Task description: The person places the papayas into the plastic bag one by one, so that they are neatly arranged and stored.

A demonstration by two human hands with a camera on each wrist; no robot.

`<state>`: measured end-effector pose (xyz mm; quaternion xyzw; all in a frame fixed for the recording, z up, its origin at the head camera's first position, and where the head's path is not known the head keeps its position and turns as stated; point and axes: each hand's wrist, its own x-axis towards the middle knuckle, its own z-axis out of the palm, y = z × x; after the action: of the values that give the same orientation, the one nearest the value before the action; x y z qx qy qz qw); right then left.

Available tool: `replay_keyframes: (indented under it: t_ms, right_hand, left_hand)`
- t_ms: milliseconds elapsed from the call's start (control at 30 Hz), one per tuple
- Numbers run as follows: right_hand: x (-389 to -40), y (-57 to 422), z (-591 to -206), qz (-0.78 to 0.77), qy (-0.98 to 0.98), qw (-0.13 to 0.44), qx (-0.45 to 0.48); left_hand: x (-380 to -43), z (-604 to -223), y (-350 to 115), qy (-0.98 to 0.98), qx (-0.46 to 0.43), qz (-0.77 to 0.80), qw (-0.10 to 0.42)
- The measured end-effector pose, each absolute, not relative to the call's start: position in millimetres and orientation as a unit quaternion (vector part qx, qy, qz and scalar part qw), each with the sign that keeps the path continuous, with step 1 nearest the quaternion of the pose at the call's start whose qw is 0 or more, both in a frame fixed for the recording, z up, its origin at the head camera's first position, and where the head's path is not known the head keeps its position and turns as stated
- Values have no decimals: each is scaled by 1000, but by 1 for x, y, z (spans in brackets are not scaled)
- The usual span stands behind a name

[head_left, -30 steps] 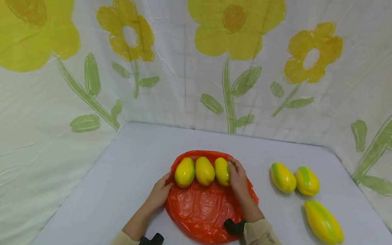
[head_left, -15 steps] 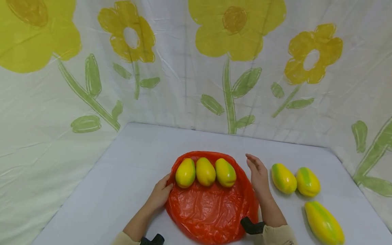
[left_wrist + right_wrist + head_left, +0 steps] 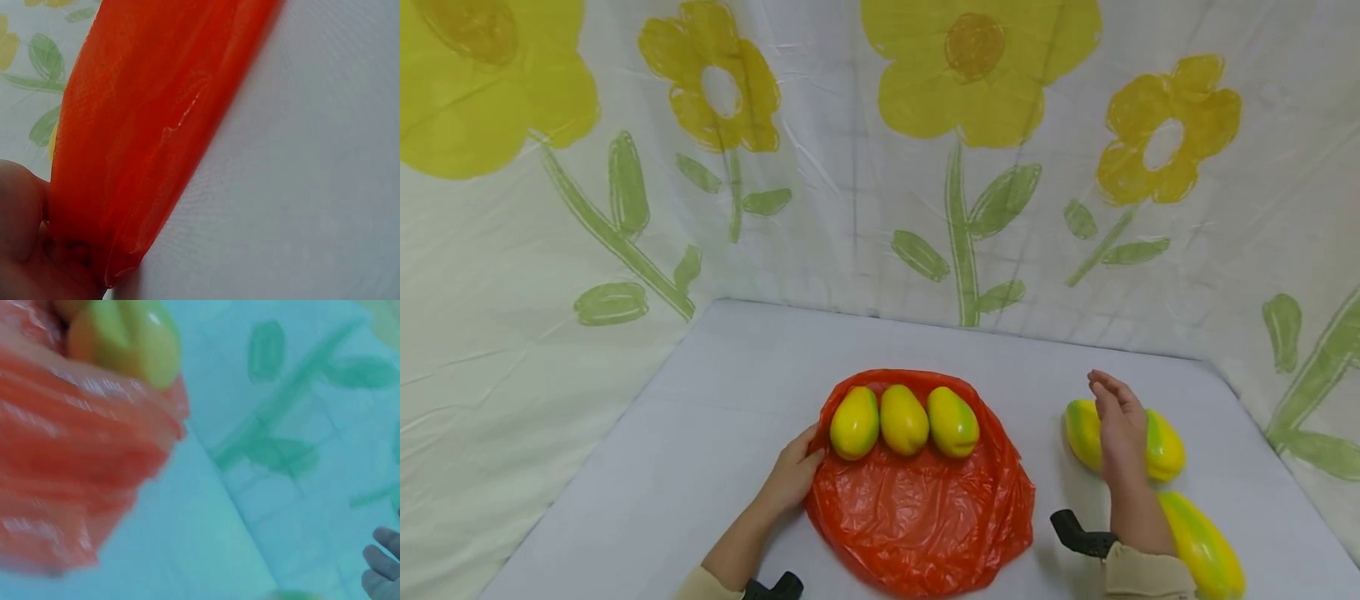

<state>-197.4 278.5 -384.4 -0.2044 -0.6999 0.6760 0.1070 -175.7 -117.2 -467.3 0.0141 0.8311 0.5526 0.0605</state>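
Note:
A red plastic bag (image 3: pixel 917 517) lies spread open on the table, its rim standing up around it. Inside, along its far side, three yellow-green papayas (image 3: pixel 904 420) sit in a row. My left hand (image 3: pixel 793 473) grips the bag's left rim; the left wrist view shows the thumb and fingers (image 3: pixel 22 219) pinching the red plastic. My right hand (image 3: pixel 1123 429) hovers above two more papayas (image 3: pixel 1165 446) to the right of the bag, partly hiding them. Its fingers are relaxed and hold nothing. Another papaya (image 3: pixel 1202 546) lies nearer me, partly behind the right forearm.
The white table (image 3: pixel 715 383) runs back to a white sheet (image 3: pixel 820 233) painted with yellow flowers, which also hangs at both sides. A black strap piece (image 3: pixel 1082 533) sits on the right wrist, another (image 3: pixel 775 587) on the left.
My right hand has let go of the rightmost papaya in the bag and moved right, over the loose papayas. The left hand has stayed on the bag's rim.

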Motion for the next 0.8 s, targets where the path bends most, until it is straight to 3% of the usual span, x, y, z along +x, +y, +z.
replay_keyframes:
  t_ms: [600, 800]
  right_hand:
    - [-193, 319, -416, 646, -705, 114, -271]
    - [-189, 318, -409, 650, -696, 118, -282]
  left_hand:
    - [-173, -465, -116, 832, 9, 552, 62]
    - [-174, -466, -117, 830, 6, 554, 63]
